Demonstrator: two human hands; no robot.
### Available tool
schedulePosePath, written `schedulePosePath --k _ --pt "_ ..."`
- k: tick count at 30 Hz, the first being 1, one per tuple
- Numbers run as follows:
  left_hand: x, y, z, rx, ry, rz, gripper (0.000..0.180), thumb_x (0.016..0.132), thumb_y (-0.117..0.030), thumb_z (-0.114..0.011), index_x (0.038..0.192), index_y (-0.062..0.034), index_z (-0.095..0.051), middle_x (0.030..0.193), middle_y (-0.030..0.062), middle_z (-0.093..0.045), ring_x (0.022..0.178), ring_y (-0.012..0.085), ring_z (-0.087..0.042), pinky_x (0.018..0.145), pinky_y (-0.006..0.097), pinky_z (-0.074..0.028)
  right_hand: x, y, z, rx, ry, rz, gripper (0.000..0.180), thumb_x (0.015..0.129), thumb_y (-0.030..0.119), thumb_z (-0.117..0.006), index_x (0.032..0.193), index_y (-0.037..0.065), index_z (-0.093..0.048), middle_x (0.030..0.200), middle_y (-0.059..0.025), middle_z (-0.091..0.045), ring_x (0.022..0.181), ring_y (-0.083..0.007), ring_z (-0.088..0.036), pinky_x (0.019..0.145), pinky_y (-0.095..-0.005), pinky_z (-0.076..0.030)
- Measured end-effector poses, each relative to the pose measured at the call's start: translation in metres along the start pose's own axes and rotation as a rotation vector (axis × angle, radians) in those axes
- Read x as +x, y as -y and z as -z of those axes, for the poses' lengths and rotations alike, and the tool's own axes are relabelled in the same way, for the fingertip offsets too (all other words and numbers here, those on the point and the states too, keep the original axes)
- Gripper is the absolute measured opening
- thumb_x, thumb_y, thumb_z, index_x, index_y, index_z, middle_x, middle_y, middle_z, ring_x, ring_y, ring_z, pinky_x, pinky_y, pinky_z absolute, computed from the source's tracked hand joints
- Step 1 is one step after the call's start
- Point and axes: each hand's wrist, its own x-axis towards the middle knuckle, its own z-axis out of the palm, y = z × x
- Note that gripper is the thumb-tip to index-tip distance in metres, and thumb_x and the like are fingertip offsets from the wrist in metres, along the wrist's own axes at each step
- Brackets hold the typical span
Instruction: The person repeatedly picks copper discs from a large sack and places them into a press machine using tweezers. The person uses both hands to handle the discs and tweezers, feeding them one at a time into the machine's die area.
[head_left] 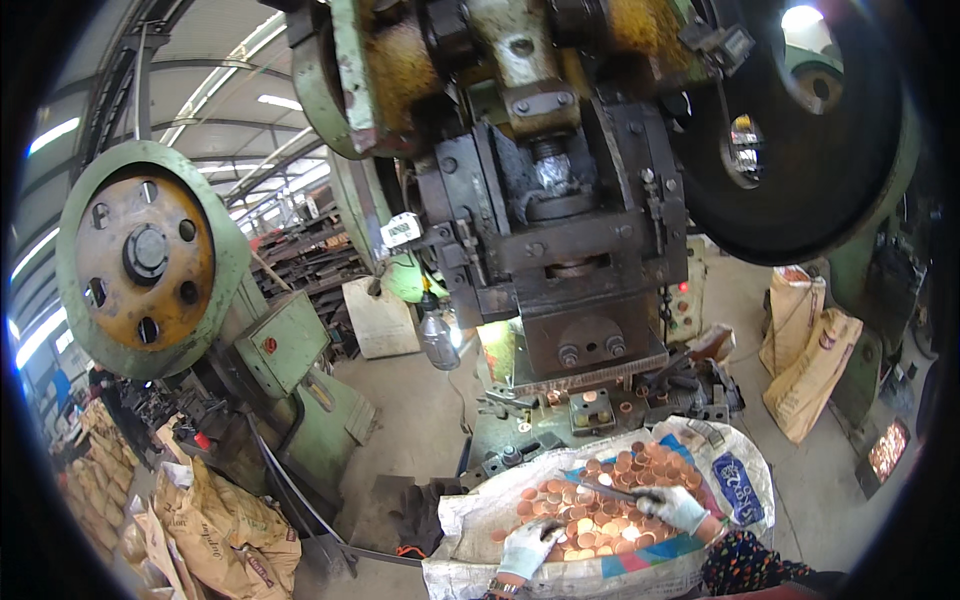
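Note:
Many round copper discs lie spread over a white woven sack in front of the press. My right hand, in a pale glove, is closed around long dark metal tweezers, whose tip points left over the discs. At the left edge of the pile, my gloved left hand rests with its fingers curled against the discs. Whatever its fingertips hold, if anything, is hidden. Ahead of both hands is a small metal die block on the press bed.
Above the bed hangs the heavy press ram. A clear bottle hangs to its left. Brown paper sacks stand at right and lower left. Another green press with a large flywheel stands at left.

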Motion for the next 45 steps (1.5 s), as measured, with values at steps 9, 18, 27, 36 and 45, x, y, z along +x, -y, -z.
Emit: schedulePosePath --k 9,18,27,36,45 --pt "0.005 0.004 -0.004 -0.046 0.137 0.099 0.037 0.084 -0.044 -0.057 0.112 -0.0200 -0.064 0.105 0.0051 -0.067 0.090 0.0234 -0.065 0.075 0.037 -0.051 -0.022 0.006 -0.013 -0.021 0.055 -0.059 0.036 0.089 0.031 -0.058 0.116 0.008 -0.063 0.081 -0.0121 -0.069 0.073 -0.0177 -0.068 0.068 -0.0288 -0.052" --pt "0.015 0.000 -0.006 0.067 0.297 0.117 0.035 0.084 -0.040 -0.055 0.112 -0.0191 -0.062 0.114 0.0035 -0.062 0.100 0.0224 -0.061 0.078 0.038 -0.050 -0.018 0.008 -0.011 -0.030 0.013 -0.117 0.039 0.087 0.032 -0.060 0.112 0.002 -0.063 0.079 -0.0137 -0.069 0.069 -0.0180 -0.067 0.063 -0.0304 -0.051" --pt "0.008 -0.008 0.003 0.276 -0.208 -0.127 0.030 0.083 -0.038 -0.062 0.101 -0.0150 -0.067 0.096 0.0041 -0.065 0.088 0.0227 -0.063 0.075 0.033 -0.052 -0.017 0.012 0.005 0.107 -0.041 0.058 0.033 0.088 0.021 -0.063 0.118 0.006 -0.062 0.087 -0.0036 -0.067 0.080 -0.0069 -0.056 0.075 -0.0262 -0.048" --pt "0.046 -0.022 0.044 -0.988 0.224 0.500 0.021 0.089 -0.015 -0.064 0.104 -0.0007 -0.065 0.090 0.0044 -0.069 0.080 0.0118 -0.067 0.065 0.023 -0.054 0.061 0.015 0.110 -0.303 -0.174 0.129 0.035 0.088 0.030 -0.057 0.119 0.013 -0.061 0.088 -0.0163 -0.066 0.076 -0.0234 -0.065 0.072 -0.0340 -0.051" --pt "0.131 0.011 0.038 -0.754 0.050 0.371 0.014 0.086 -0.007 -0.065 0.097 -0.0018 -0.059 0.080 0.0020 -0.064 0.069 0.0081 -0.060 0.059 0.021 -0.051 0.166 0.016 0.117 -1.060 -0.214 0.187 0.026 0.092 0.029 -0.047 0.113 0.017 -0.059 0.087 -0.0083 -0.065 0.079 -0.0283 -0.065 0.065 -0.0409 -0.052"
